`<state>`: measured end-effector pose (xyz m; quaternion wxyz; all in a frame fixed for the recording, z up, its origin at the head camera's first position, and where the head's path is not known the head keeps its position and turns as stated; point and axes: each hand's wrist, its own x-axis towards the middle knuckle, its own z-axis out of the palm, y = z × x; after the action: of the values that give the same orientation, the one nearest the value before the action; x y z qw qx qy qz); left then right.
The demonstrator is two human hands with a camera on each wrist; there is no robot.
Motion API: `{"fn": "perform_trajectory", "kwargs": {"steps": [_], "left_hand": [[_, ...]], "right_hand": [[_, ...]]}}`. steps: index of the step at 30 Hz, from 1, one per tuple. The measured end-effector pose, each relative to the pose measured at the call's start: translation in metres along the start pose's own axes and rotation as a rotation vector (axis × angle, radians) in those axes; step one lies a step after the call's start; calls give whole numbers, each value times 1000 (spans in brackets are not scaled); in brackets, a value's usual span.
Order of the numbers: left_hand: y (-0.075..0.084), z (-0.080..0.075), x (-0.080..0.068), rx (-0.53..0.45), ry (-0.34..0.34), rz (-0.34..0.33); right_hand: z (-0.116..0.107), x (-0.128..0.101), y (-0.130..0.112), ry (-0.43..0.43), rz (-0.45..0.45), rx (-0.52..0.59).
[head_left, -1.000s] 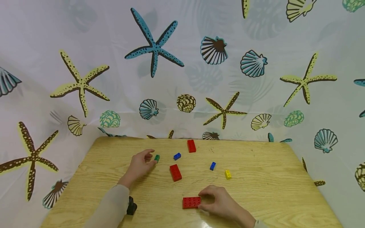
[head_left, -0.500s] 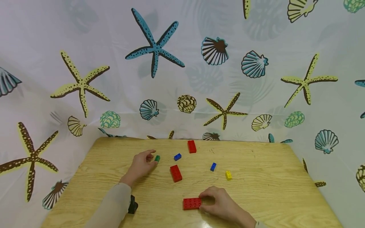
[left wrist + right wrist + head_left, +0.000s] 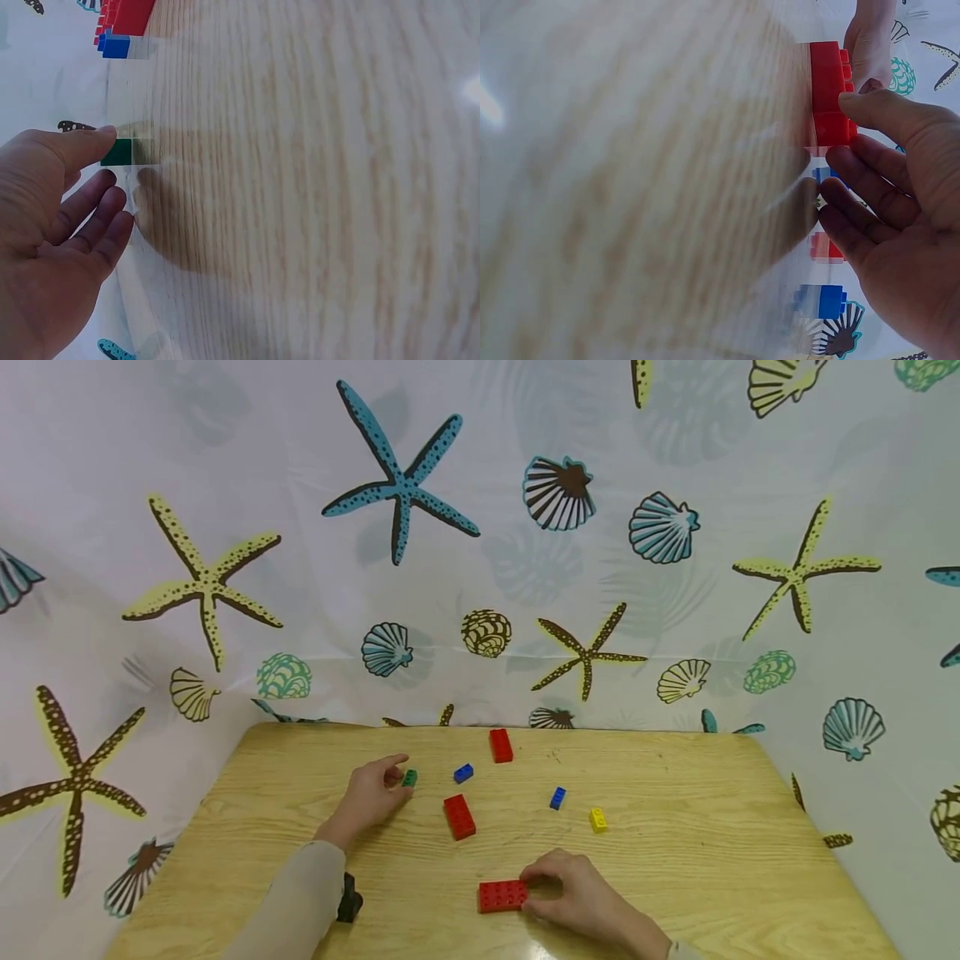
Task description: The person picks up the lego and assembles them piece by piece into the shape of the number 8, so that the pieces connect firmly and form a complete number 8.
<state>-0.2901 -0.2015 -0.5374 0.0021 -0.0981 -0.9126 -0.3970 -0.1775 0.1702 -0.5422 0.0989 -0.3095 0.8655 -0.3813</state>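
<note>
Wooden table point(image 3: 675, 860) | left hand point(image 3: 367, 797) closer on green brick point(image 3: 409, 777) | bricks unmoved

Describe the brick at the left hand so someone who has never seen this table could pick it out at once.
On the wooden table, look to the far left of the scattered bricks, where the left hand rests. At its fingertips sits the green brick, touched by the thumb. It is the only green one; its neighbours are red, blue and yellow.
</note>
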Motion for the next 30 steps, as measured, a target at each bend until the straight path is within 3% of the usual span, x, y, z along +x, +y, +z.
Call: {"fn": "perform_trajectory", "kwargs": {"steps": [4,12,18,30], "left_hand": [[-2,0,1,11,-5,2],[-3,2,4,28,-13,13],[-1,2,4,60,-18,12],[0,2,4,95,-18,24]], "right_hand": [[0,0,0,-7,22,29],[1,0,3,-3,-27,15],[0,0,0,-5,19,47],[0,-1,-2,3,18,36]]}}
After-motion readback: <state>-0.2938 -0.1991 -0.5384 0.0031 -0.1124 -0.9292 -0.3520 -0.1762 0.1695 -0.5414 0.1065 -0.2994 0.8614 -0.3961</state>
